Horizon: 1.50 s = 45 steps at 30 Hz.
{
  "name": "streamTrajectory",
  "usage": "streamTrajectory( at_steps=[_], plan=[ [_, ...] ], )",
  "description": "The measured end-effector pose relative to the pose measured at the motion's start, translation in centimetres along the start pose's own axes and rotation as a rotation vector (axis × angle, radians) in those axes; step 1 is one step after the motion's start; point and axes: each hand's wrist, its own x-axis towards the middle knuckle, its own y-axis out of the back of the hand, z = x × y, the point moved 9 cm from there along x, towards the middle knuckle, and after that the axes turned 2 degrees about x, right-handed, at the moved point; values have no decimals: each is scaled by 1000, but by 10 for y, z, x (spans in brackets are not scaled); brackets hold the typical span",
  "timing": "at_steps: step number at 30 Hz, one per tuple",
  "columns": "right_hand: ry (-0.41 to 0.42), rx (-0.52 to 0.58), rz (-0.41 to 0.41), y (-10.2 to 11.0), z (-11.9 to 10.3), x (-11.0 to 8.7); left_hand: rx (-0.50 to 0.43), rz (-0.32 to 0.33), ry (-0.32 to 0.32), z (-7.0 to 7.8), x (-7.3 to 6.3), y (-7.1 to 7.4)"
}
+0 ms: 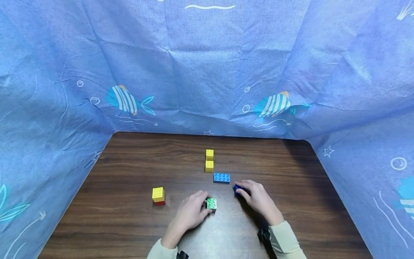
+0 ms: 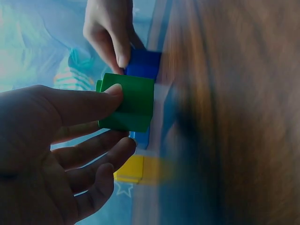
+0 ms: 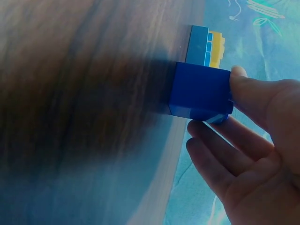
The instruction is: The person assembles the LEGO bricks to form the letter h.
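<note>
My left hand (image 1: 191,211) pinches a small green toy brick (image 1: 211,204) between thumb and fingers, low over the front middle of the table. In the left wrist view, the thumb presses on one side of that green brick (image 2: 129,103) and the little finger curls free. To the right, my right hand (image 1: 258,197) grips a dark blue brick (image 1: 237,190). The right wrist view shows this blue brick (image 3: 199,89) standing at the tabletop, with the thumb at its studded end. Just behind and left of it lies a longer, lighter blue brick (image 1: 221,178).
Two yellow bricks (image 1: 209,166) line up at the back middle of the wooden table (image 1: 129,162). At the left, another yellow brick (image 1: 158,194) sits on a red brick (image 1: 160,203). A blue fish-print cloth (image 1: 200,72) hangs around the table's back and sides.
</note>
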Motion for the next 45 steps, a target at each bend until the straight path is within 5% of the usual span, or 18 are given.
streamTrajectory(
  at_steps=[10,23,45],
  plan=[
    [-60,19,-31,-4,5,-3,-40,-58,-16,13,-14,-15],
    [-146,37,-128,-11,10,-6,-15,-10,-47,9,-18,-20],
    [-58,57,-69,-4,10,-9,-18,1,-40,7,-15,-20]
  ],
)
